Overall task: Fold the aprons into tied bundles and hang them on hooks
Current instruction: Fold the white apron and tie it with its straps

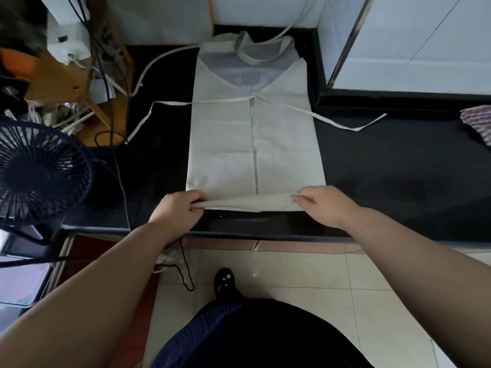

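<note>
A cream apron (225,144) lies flat and lengthwise on the black counter (393,166), both sides folded in to meet at a centre seam. Its neck loop (252,55) lies at the far end. The waist ties (342,123) trail out to left and right. The near hem is turned up into a narrow roll (247,203). My left hand (179,208) pinches the roll's left end. My right hand (322,205) pinches its right end. No hooks are in view.
A dark fan (39,171) stands at the left, beside cables (117,155) and a wooden stool (79,83). A patterned cloth (478,123) lies at the counter's right edge. White tiled walls rise behind. The tiled floor and my shoe (224,281) show below.
</note>
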{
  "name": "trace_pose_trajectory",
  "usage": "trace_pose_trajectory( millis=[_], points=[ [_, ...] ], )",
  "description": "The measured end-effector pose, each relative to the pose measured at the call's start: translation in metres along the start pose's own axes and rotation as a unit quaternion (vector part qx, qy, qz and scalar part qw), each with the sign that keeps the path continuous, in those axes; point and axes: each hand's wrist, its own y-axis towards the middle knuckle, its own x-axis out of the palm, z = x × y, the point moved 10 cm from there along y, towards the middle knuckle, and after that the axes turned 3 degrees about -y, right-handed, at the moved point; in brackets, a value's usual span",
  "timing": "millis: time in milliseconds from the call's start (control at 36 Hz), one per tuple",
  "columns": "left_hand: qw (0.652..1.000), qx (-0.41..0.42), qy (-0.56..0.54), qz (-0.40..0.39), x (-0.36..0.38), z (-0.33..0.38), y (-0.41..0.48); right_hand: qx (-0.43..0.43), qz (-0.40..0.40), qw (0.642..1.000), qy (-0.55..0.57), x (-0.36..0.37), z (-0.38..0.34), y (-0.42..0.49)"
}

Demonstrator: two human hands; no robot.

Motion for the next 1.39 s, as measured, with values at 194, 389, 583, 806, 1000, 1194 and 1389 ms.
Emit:
trace_pose_trajectory(
  millis=[194, 389, 583, 806, 1000, 1194, 1389],
  points=[
    [0.974, -0.101, -0.198, 0.035, -0.011, -0.033, 0.005, 0.099, -0.069, 0.986, 0.115, 0.004, 0.029, -0.008],
    [0.975, -0.144, -0.122, 0.116, -0.013, -0.049, 0.012, 0.159, 0.073, 0.969, 0.177, -0.004, 0.056, -0.008],
    [0.969, -0.179, -0.067, 0.157, -0.015, -0.049, 0.007, 0.284, 0.117, 0.945, 0.111, 0.003, 0.066, -0.012],
    [0.981, 0.152, 0.072, 0.092, -0.002, 0.004, 0.015, 0.027, 0.021, 0.987, -0.154, 0.016, 0.004, 0.001],
    [0.974, 0.111, 0.187, -0.069, 0.014, -0.003, 0.013, 0.012, -0.005, 0.985, -0.173, 0.014, 0.006, 0.006],
    [0.992, 0.094, 0.079, -0.019, -0.007, -0.002, 0.027, 0.058, 0.017, 0.996, -0.066, -0.004, 0.006, 0.009],
    [0.983, -0.044, -0.178, -0.030, -0.024, -0.039, 0.049, 0.138, 0.017, 0.965, 0.223, 0.000, 0.025, 0.004]
  ],
)
